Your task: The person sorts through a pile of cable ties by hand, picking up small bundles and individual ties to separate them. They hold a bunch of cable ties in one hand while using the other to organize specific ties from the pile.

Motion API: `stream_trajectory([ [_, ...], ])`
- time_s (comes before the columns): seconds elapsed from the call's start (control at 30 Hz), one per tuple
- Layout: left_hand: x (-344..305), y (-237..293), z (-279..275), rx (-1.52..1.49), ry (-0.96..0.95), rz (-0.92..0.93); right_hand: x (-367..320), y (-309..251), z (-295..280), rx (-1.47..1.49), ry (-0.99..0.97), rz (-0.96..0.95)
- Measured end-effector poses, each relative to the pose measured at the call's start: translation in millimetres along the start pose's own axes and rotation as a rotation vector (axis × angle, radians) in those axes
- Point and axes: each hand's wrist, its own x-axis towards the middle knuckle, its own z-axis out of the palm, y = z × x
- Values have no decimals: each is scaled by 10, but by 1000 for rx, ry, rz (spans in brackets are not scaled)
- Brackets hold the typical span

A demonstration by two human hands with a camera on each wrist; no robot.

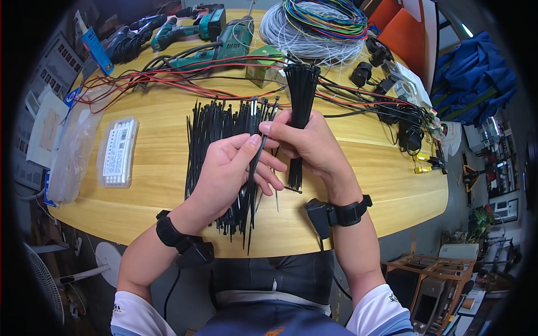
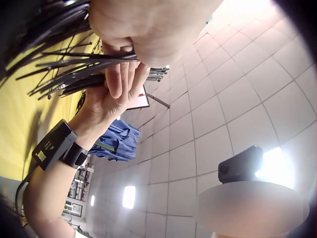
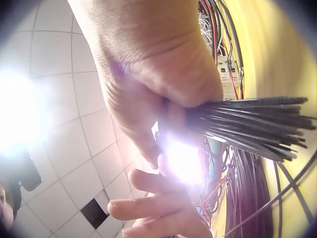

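- Right hand [image 1: 314, 148] is clamped round a bundle of black nylon cable ties [image 1: 301, 89], held upright over the middle of the wooden tabletop [image 1: 386, 190]. The heads fan out at the top and the tails stick out below my fist.
- Left hand [image 1: 230, 173] pinches a single black cable tie [image 1: 253, 168] between thumb and fingers. The two hands are close together, thumbs nearly touching.
- Loose heap of black cable ties [image 1: 216, 126] lies on the tabletop under my left hand, with tips reaching the near edge.
- Handling, my judgement: the ties are very light, springy and smooth, so they slip easily. The bundle would splay if my grip loosened, so a full fist round mid-length suits it. A single tie is best pinched near the head or at mid-strap.
- Containers: a clear lidded plastic box [image 1: 117, 152] near the left edge holds rows of small white pieces under a printed label; I cannot tell what they are. Just beside it, at the left edge, lies a clear plastic bag [image 1: 73, 151] whose contents I cannot make out.
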Motion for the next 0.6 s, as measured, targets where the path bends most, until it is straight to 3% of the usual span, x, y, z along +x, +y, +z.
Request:
stream_trajectory([
  [0.6, -28, 23, 9, 80, 43, 31, 4, 3, -4, 48, 31, -15],
])
